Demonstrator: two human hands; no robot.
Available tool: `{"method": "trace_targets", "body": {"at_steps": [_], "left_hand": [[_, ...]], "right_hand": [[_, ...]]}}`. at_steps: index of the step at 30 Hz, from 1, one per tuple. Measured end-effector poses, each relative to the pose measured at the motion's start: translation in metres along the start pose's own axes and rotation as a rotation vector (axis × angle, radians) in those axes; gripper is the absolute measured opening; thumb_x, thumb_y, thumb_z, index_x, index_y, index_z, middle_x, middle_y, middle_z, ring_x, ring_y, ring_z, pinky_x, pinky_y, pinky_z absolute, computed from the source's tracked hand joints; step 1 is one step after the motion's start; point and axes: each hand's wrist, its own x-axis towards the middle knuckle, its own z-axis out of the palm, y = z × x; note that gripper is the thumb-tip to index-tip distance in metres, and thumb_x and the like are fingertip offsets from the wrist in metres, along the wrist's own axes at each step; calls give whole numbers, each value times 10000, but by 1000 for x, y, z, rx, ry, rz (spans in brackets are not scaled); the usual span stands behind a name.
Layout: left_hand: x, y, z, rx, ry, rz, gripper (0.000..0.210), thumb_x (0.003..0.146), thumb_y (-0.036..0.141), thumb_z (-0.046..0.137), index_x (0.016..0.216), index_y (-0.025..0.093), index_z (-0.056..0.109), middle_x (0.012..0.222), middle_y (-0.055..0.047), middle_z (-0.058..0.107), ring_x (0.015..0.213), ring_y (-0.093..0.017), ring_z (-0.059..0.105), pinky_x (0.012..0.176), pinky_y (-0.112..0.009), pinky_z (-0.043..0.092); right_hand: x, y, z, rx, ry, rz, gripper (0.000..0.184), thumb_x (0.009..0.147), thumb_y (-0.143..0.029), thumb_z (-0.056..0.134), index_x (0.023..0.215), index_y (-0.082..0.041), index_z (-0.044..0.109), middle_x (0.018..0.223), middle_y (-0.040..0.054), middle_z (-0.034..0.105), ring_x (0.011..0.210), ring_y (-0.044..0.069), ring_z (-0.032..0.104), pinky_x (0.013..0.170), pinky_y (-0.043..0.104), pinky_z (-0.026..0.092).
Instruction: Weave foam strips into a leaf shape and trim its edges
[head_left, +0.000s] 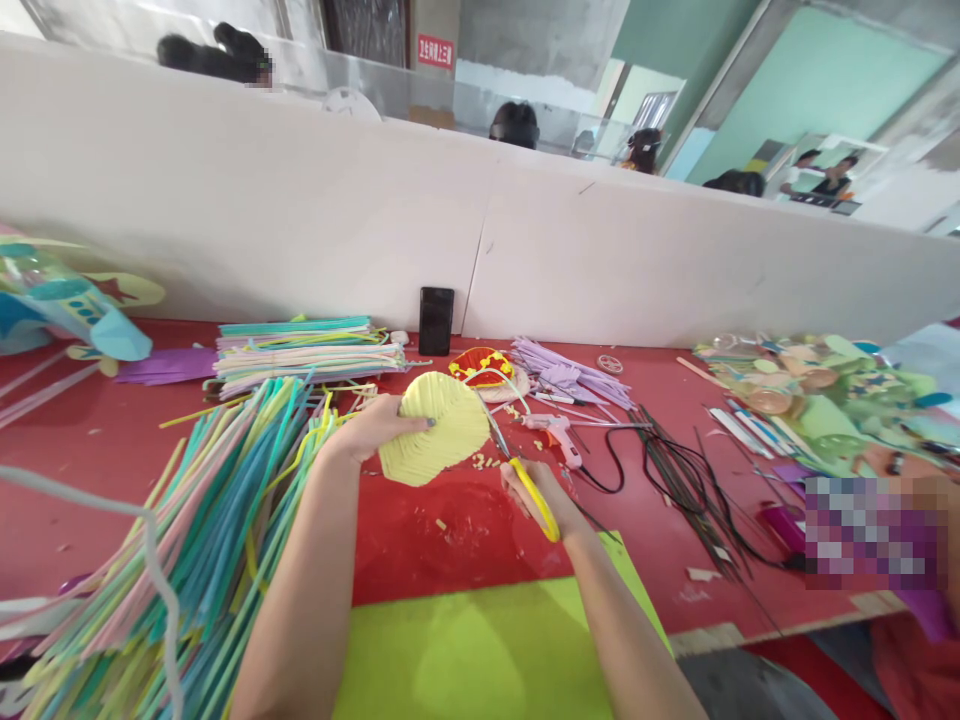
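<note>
My left hand (381, 425) pinches a pale yellow ridged piece (439, 435) by its left side, holding it up over the table. It looks built from rows of pipe cleaners and has a rounded outline. Closed round the yellow handles of scissors (536, 500) is my right hand (538, 492). The scissor blades reach up to the right edge of the yellow piece; whether they touch it I cannot tell. Small yellow snippets (486, 461) lie below. Behind stands a red and yellow decorated piece (484, 367), and a pink glue gun (555, 437) rests to the right.
Bundles of coloured pipe cleaners (225, 510) cover the left side. A black phone (436, 320) leans on the white partition (300, 210). Purple strips (574, 372), dark wires (686, 490) and a green sheet (480, 650) lie around. A co-worker's arm shows at far right.
</note>
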Motion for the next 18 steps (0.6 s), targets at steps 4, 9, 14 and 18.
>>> {"method": "trace_targets", "body": {"at_steps": [4, 9, 14, 18], "left_hand": [[0, -1, 1, 7, -25, 20, 480, 575, 415, 829, 952, 136, 725, 940, -101, 759, 841, -289, 715, 767, -369, 551], [-2, 1, 1, 27, -38, 26, 439, 602, 405, 814, 949, 152, 727, 940, -92, 760, 845, -286, 717, 749, -344, 554], [-2, 1, 2, 29, -25, 20, 448, 576, 391, 822, 935, 136, 737, 925, -109, 760, 798, -290, 717, 714, -351, 558], [-2, 2, 3, 19, -15, 31, 431, 569, 390, 823, 907, 134, 744, 911, -119, 761, 753, -284, 717, 686, -357, 559]], "right_hand": [[-1, 2, 0, -10, -80, -133, 331, 926, -370, 408, 638, -226, 484, 554, -24, 416, 565, 142, 439, 531, 265, 421], [0, -8, 0, -20, -78, -151, 346, 920, -276, 410, 584, -223, 473, 563, -18, 473, 540, 117, 468, 528, 246, 478], [5, -23, -5, 136, -108, 185, 273, 825, -194, 461, 564, -217, 536, 594, -28, 523, 629, 114, 581, 489, 190, 513], [0, -28, -11, 311, -155, 228, 337, 806, -152, 462, 495, -268, 520, 485, -61, 500, 555, 66, 569, 384, 72, 427]]}}
